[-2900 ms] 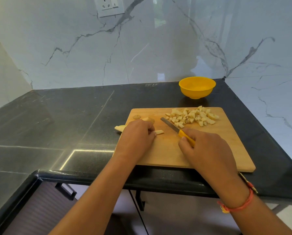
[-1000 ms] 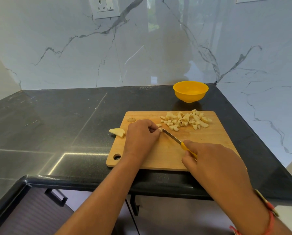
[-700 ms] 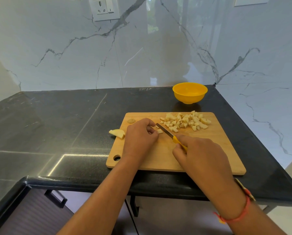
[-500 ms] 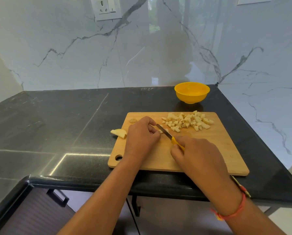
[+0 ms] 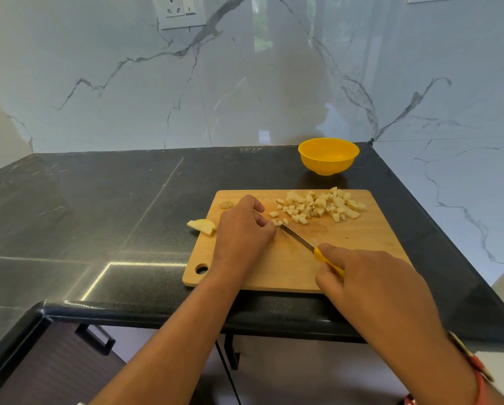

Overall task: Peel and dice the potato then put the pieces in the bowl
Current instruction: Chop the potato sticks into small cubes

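Head view: your right grip (image 5: 370,276) clenches the yellow-handled knife (image 5: 297,236), its tip by your left grip (image 5: 242,229). The left fingers curl on the cutting board (image 5: 362,244), likely as a guard; whether they pin potato, you cannot tell. Diced pieces (image 5: 321,206) are heaped at the far edge, near the yellow bowl (image 5: 328,156). One wedge (image 5: 202,226) waits on the dark surface (image 5: 113,200).

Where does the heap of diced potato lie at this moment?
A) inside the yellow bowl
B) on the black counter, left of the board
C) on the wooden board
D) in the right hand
C: the dice lie heaped on the far part of the board, while the bowl behind it looks empty.
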Demonstrator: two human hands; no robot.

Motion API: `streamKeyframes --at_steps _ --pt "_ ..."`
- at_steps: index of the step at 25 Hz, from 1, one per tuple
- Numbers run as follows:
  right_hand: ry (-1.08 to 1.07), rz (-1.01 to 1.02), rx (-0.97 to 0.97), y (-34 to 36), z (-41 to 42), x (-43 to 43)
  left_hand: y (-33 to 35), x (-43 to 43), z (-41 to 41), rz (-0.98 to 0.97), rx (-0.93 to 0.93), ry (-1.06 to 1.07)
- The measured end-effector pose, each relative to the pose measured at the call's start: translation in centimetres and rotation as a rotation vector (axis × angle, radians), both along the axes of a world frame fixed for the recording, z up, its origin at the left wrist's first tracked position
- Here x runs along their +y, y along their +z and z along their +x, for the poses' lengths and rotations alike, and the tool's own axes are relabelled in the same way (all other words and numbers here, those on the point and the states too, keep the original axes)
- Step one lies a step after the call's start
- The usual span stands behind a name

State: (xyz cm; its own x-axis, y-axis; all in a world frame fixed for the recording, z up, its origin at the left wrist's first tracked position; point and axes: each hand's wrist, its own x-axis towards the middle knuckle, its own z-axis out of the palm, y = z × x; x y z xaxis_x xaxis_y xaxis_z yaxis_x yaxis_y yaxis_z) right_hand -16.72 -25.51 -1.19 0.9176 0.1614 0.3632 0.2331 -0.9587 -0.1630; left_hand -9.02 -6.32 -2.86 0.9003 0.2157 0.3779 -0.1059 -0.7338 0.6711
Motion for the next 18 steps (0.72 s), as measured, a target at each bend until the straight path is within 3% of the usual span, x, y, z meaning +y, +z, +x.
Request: streamKeyframes --at_steps 10,18 --pt "0.044 0.096 0.005 0.2 2.3 3.5 0.2 0.2 -0.2 -0.015 0.016 -0.010" --pt "0.028 -0.009 0.047 -0.4 2.1 2.1 -0.1 0.0 0.0 -0.010 -0.013 0.008"
